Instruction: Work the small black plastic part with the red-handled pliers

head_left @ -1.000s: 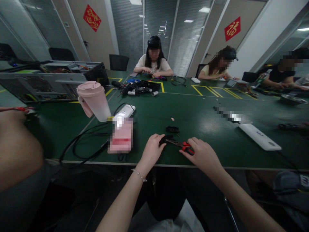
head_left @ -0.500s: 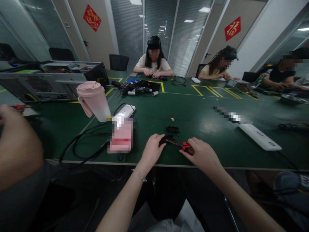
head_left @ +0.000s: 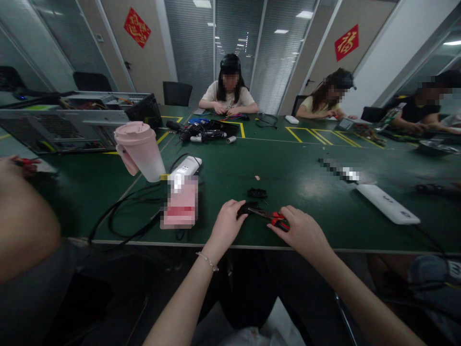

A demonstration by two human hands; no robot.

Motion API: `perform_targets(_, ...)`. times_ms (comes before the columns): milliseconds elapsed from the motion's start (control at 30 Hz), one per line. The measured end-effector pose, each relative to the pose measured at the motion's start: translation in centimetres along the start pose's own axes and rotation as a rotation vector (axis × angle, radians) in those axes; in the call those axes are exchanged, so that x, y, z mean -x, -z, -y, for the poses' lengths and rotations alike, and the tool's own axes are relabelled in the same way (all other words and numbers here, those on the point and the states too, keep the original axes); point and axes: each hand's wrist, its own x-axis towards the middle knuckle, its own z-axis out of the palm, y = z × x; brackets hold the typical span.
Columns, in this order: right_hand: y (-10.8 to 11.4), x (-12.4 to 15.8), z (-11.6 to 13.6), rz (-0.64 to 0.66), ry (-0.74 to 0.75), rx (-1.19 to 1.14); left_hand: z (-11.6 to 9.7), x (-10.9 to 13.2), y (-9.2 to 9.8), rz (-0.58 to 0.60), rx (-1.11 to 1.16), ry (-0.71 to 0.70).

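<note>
Left hand (head_left: 229, 216): fingers and thumb pinched on a small black part (head_left: 247, 208), held low over the green table (head_left: 223, 163) near its front edge. Bracelet (head_left: 208, 262) on that wrist. Right hand (head_left: 302, 226): closed around the red-and-black handles of a pair of pliers (head_left: 277, 218), nose pointing left to the black part. Tips meet the part; whether they bite on it or only touch, cannot tell.

Just beyond the held part, a second black piece (head_left: 257, 193) lies on the table; past that, a small pale scrap (head_left: 257, 178).

Left of the hands: a pink object (head_left: 180, 204), blurred out, with a white block (head_left: 192, 165) just behind it. Black cable (head_left: 111, 216) loops beside them. Pink cup (head_left: 146, 154) upright farther left, near an opened computer case (head_left: 65, 127). At the far left edge, another person's bent arm (head_left: 27, 221), something red by the hand.

Right, well apart from the pliers: a second white block (head_left: 389, 204), lying flat.

Farther out: a heap of dark tools (head_left: 203, 132) mid-table, yellow tape (head_left: 317, 136) marked on the surface. Across from the hands, a person in a pale top (head_left: 228, 96) sits with both hands at some coloured wires (head_left: 236, 116).
</note>
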Motion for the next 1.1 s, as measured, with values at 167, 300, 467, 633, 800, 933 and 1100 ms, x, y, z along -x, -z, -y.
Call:
perform_targets(167, -0.01, 0.04, -0.05, -0.023, 0.018, 0.023, 0.1, 0.08, -0.06, 0.0, 0.005, -0.001)
perform_targets(300, 0.1, 0.05, 0.04, -0.022, 0.018, 0.045, 0.06, 0.05, -0.03, -0.002, 0.008, 0.002)
perform_targets(467, -0.05, 0.06, -0.01, -0.022, 0.0, -0.002, 0.16, 0.07, -0.11, -0.003, 0.01, 0.003)
perform_targets(633, 0.14, 0.04, 0.11, -0.005, -0.002, 0.024, 0.33, 0.1, -0.2, -0.001, 0.004, 0.0)
perform_targets(800, 0.22, 0.05, 0.18, -0.009, 0.013, 0.059, 0.26, 0.09, -0.15, -0.005, 0.003, -0.007)
perform_targets(933, -0.1, 0.14, 0.02, -0.023, 0.012, 0.037, 0.19, 0.07, -0.16, -0.004, 0.002, 0.0)
perform_targets(1100, -0.13, 0.09, -0.03, -0.037, 0.016, 0.036, 0.13, 0.07, -0.07, -0.001, 0.0, 0.01)
